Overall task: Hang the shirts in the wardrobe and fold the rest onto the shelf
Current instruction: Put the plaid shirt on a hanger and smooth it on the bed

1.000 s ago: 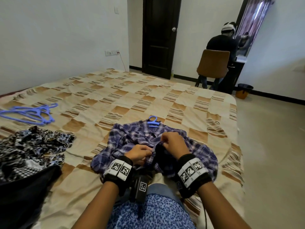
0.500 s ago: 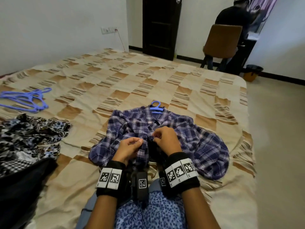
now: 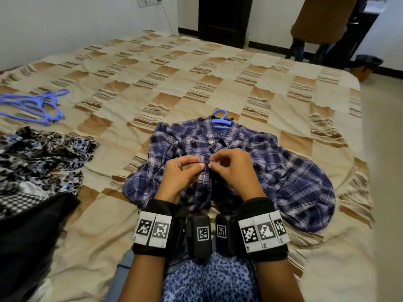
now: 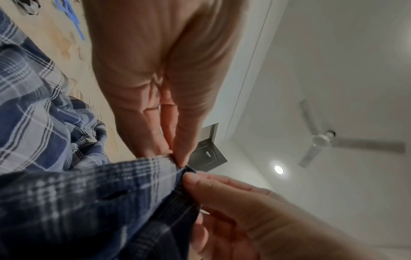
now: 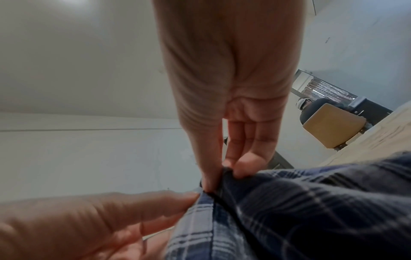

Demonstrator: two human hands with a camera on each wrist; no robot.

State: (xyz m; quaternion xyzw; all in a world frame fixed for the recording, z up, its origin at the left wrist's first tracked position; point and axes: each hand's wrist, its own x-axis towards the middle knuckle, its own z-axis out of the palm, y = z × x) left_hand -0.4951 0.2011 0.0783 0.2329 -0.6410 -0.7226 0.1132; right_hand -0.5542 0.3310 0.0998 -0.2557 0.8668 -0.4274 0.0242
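A blue plaid shirt [image 3: 294, 175] lies face up on the bed, with a blue hanger [image 3: 221, 119] sticking out at its collar. Both hands meet at mid chest over the front opening. My left hand [image 3: 199, 164] pinches the left front edge between thumb and forefinger. My right hand [image 3: 212, 163] pinches the right front edge against it. The left wrist view shows my left fingertips [image 4: 177, 158] nipping the plaid edge [image 4: 89, 193]. In the right wrist view my right fingertips [image 5: 238, 168] clamp a fold of the shirt [image 5: 300, 211]. Whether a button sits between the fingers is hidden.
Spare blue hangers [image 3: 37, 105] lie at the bed's far left. A heap of patterned clothes [image 3: 43, 162] and a black garment [image 3: 26, 236] sit to my left. The bed's right edge [image 3: 368, 171] drops to the floor. A brown chair [image 3: 322, 20] and dark door [image 3: 222, 18] stand beyond.
Both hands have moved up the shirt front from near the hem to mid chest, still pinching the two edges together. The head view has tilted down and closer.
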